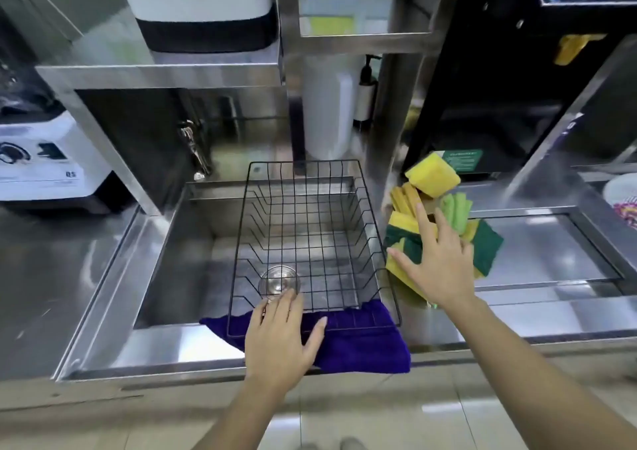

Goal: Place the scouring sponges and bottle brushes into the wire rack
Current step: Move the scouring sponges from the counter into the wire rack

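Sponges lie in a loose heap on the steel tabletop, just right of the sink; most are yellow with dark green scouring backs, one thick yellow block sits tilted on top at the back, and something light green pokes out beside it. I cannot tell whether any brushes are in that heap. Across the sink sits the black wire rack, with nothing in it, its near edge resting on a purple cloth that drapes over the sink's front rim. Through the rack's wires a round metal drain shows. The right hand is spread flat over the sponges, grip wide open, holding nothing. The left hand lies open on the rack's near edge and the cloth, fingers loose, nothing clasped.
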Demonstrator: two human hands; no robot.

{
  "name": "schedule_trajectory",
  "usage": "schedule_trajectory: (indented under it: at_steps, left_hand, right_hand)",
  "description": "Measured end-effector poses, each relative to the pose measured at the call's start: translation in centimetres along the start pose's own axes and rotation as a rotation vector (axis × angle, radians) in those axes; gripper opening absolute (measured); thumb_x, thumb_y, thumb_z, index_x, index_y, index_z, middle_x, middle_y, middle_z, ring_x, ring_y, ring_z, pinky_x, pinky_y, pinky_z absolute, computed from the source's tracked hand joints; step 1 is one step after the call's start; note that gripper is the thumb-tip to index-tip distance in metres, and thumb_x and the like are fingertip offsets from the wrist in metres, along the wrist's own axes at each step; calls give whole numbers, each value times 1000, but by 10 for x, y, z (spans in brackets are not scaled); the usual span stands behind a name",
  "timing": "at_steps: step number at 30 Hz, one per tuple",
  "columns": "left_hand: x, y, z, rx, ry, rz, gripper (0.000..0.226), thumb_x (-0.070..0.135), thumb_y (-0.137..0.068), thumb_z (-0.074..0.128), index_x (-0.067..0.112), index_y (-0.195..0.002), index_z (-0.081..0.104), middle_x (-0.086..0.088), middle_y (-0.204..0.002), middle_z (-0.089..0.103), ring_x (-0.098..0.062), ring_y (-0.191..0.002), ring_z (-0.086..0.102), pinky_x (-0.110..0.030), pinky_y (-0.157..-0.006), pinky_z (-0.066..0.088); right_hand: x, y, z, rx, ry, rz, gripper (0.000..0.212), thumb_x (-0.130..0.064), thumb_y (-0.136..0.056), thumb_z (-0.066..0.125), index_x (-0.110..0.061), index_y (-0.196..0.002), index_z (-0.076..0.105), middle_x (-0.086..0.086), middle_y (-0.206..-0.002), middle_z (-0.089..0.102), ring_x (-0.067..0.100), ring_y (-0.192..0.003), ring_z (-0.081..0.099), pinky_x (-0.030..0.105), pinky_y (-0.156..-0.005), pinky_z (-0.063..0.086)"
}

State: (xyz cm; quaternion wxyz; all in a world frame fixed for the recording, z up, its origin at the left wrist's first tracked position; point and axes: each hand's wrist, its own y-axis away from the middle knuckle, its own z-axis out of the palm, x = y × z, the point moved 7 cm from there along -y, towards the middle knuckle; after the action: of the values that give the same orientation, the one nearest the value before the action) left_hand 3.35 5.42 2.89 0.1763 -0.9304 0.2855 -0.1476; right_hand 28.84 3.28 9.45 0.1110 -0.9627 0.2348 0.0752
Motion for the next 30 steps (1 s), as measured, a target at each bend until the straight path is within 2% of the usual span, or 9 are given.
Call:
schedule_trajectory:
  at_steps: [2,4,6,10,13,17,20,23,30]
  left_hand:
    - [3,2,-2,68,-47,59,54,50,-94,40,7,-87,71,-7,-85,69,-27,-78,64,-38,-81,41]
    - [3,4,-5,141,-95,82,52,49,-95,40,8,-77,67,-5,-67,62,-26,-63,58,-37,-70,38]
    - [3,3,-5,157,-111,114,56,49,-99,35,9,-75,65,-3,-61,58,-26,-58,55,-37,-64,36]
    - [2,6,-3,183,-137,134,49,46,-95,41,8,-78,65,-3,-64,58,-26,-59,54,-38,-63,37]
    - [3,7,-1,218,-129,144,49,45,-97,40,8,-75,64,-4,-65,58,-27,-59,53,-38,-62,36]
    - [2,8,-2,236,-96,147,55,48,-101,35,10,-74,65,-3,-67,59,-26,-61,54,-38,-63,37]
    - [2,10,-1,213,-93,164,51,53,-93,46,11,-71,64,-3,-65,57,-26,-61,53,-38,-63,36]
    - [2,10,-1,212,-97,170,52,57,-89,50,11,-67,61,-3,-63,54,-26,-60,51,-37,-62,35]
    - [3,9,0,229,-90,173,58,58,-96,41,12,-63,57,-2,-60,51,-25,-57,49,-36,-62,32]
  right_hand:
    - [5,2,11,-70,-23,43,87,-73,-79,33,-25,-150,16,13,-150,38,31,-133,42,47,-101,36]
    - [10,5,18,-69,5,31,92,-78,-76,28,-18,-146,29,12,-143,48,30,-129,47,47,-96,40]
    - [10,8,27,-99,50,-3,97,-82,-74,19,-11,-131,52,16,-131,58,32,-120,56,49,-91,45]
    - [12,11,30,-83,130,-61,77,-71,-69,39,-7,-100,69,20,-121,63,36,-110,61,50,-84,47]
    - [15,11,29,-73,84,-38,70,-66,-67,51,-6,-99,67,20,-116,60,40,-104,58,48,-86,43]
    - [15,14,38,-220,-11,-21,66,-47,-70,70,-15,-124,49,9,-132,44,29,-123,40,38,-97,25]
    - [10,16,44,-234,40,-74,63,-41,-67,69,-17,-121,45,4,-129,50,25,-121,43,37,-94,27]
    - [13,7,40,-217,6,-3,61,-44,-67,72,-15,-114,45,4,-119,54,25,-114,47,39,-96,27]
    - [9,-17,-16,57,-475,220,74,-54,-72,70,-10,-125,42,8,-126,51,28,-118,49,46,-98,38]
